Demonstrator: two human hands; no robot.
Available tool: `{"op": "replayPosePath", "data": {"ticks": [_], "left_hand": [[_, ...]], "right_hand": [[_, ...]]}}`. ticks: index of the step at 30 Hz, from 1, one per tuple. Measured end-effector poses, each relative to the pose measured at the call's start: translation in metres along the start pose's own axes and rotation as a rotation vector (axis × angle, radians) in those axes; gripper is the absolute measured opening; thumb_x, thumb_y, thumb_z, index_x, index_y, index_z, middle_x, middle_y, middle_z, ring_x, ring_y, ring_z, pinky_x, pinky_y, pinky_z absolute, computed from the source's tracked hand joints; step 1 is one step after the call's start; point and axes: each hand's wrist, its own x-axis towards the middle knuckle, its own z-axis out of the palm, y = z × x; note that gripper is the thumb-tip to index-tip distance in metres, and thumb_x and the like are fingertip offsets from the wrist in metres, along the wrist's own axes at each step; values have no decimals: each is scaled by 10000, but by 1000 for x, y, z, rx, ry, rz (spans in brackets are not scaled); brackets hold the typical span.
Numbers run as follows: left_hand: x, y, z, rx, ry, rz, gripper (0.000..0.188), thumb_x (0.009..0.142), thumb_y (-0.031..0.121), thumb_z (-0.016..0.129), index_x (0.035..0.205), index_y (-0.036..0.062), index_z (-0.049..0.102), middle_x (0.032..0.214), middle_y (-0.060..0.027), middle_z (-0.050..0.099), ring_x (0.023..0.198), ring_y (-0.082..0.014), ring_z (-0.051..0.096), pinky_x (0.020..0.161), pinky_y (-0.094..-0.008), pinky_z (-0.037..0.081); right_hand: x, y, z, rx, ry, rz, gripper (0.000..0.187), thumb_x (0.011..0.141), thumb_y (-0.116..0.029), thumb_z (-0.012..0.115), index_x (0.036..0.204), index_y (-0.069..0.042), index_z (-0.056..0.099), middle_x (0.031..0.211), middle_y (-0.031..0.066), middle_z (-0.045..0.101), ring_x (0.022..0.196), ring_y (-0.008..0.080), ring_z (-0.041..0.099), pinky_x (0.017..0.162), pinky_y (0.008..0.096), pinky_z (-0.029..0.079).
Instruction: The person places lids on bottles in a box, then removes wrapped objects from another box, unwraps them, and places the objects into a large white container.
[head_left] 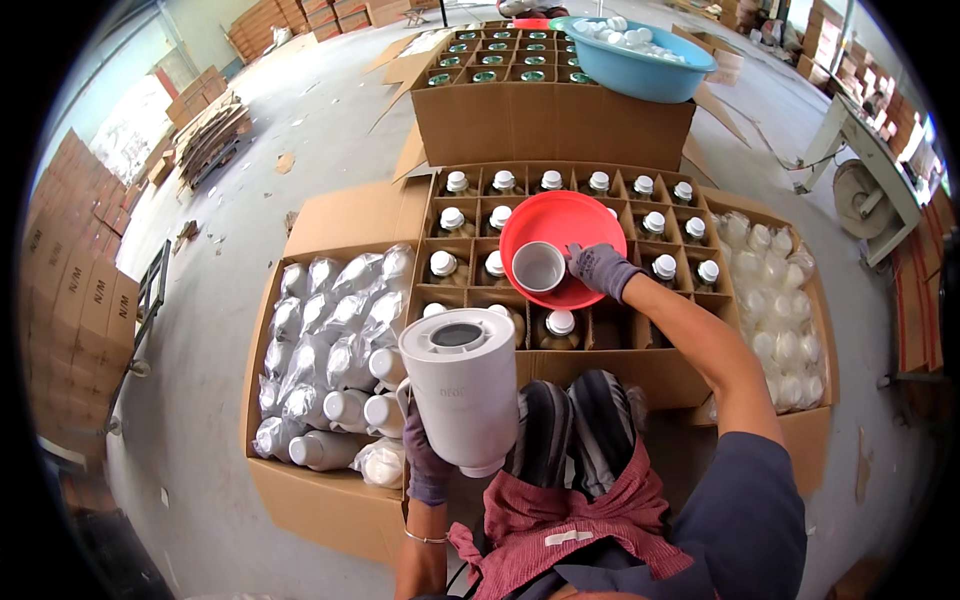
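Note:
My left hand (427,462), in a grey-purple glove, is closed round the handle side of a white jug (462,390). The jug is upside down, its round base with a dark centre facing up. My gloved right hand (603,270) is closed at the side of a small pale grey cup (538,268), whose opening faces up. That cup is over a red plastic basin (575,212), which rests on a carton (620,362) of white-capped bottles (560,328) in cardboard dividers. My fingertips are partly hidden at the cup.
Left stands an open carton (320,505) of bagged white jugs (330,330). Another carton (800,425) at right holds translucent plastic pieces (780,310). Behind, a carton (550,120) of green-topped items bears a blue basin (640,85) of white caps. A machine table (860,150) stands far right.

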Motion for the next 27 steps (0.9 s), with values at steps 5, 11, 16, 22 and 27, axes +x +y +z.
{"op": "replayPosePath", "data": {"ticks": [5, 11, 16, 22, 27], "left_hand": [[21, -19, -13, 303, -96, 167, 274, 898, 85, 492, 1101, -32, 634, 958, -99, 702, 886, -171, 657, 750, -311, 531], [24, -4, -5, 321, -389, 26, 380, 809, 150, 656, 1148, -15, 608, 1031, -130, 687, 920, -273, 673, 797, -351, 531], [13, 27, 39, 457, -724, 116, 437, 842, 183, 665, 1231, 15, 561, 1132, -136, 648, 1016, -263, 645, 882, -349, 506], [-13, 7, 25, -465, -743, -781, 398, 978, 197, 514, 1344, 48, 466, 1248, -95, 582, 1072, -180, 606, 943, -327, 501], [-33, 21, 49, -107, -692, -451, 339, 975, 220, 527, 1255, 30, 540, 1163, -50, 615, 990, -95, 603, 839, -260, 509]], "right_hand": [[-17, 43, 3, 269, 245, 59, 240, 812, -212, 606, 1000, -62, 623, 987, 174, 657, 837, 285, 676, 717, 356, 541], [-137, -2, -105, 1203, 452, -206, 84, 848, -95, 620, 897, -45, 574, 728, 79, 576, 714, 154, 604, 716, 309, 505], [-196, -28, -161, 139, 734, -778, 178, 771, -144, 629, 939, -133, 573, 1106, 18, 575, 947, 242, 602, 837, 400, 516], [-217, -48, -189, -281, 1080, -1112, 233, 763, -215, 586, 984, -141, 587, 1116, 57, 543, 1036, 227, 568, 1008, 392, 447], [-251, -59, -200, 127, 427, -1015, 157, 819, -259, 598, 823, -102, 588, 847, 21, 637, 723, 236, 629, 718, 368, 520]]}}
